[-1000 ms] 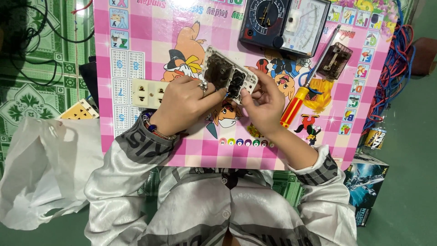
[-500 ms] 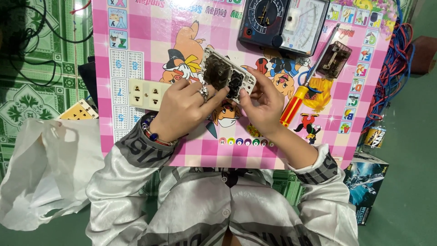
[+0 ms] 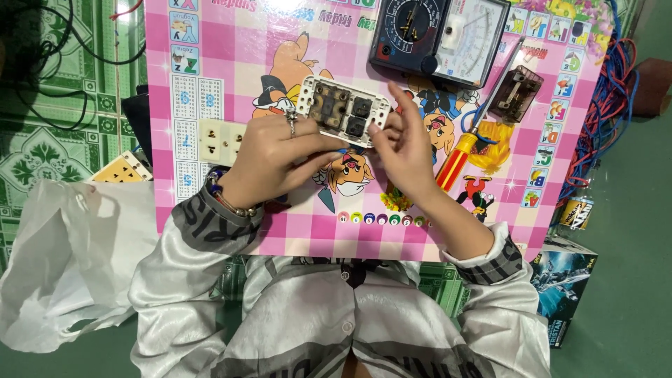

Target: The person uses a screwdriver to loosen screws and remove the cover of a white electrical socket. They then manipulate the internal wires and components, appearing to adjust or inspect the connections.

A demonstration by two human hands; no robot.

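My left hand [image 3: 280, 150] grips a white wall switch plate [image 3: 341, 110] by its near edge, back side up, so its dark module sockets show. My right hand [image 3: 404, 147] touches the plate's right end with the fingertips. Both hands hover over a pink cartoon-printed board [image 3: 210, 63]. A cream socket module [image 3: 220, 141] lies on the board just left of my left hand. A red and yellow screwdriver [image 3: 456, 159] lies to the right of my right hand.
A black analog multimeter [image 3: 437, 35] sits at the board's far edge, a brown clear switch part [image 3: 514, 93] beside it. Red and blue wires [image 3: 602, 105] lie at the right. A white plastic bag [image 3: 63, 259] is at left, a yellow socket [image 3: 119, 170] near it, boxes [image 3: 563, 280] at right.
The switch plate has been turned and lifted a little, now lying flatter with its sockets facing up. My right hand's fingers shifted onto its right end.
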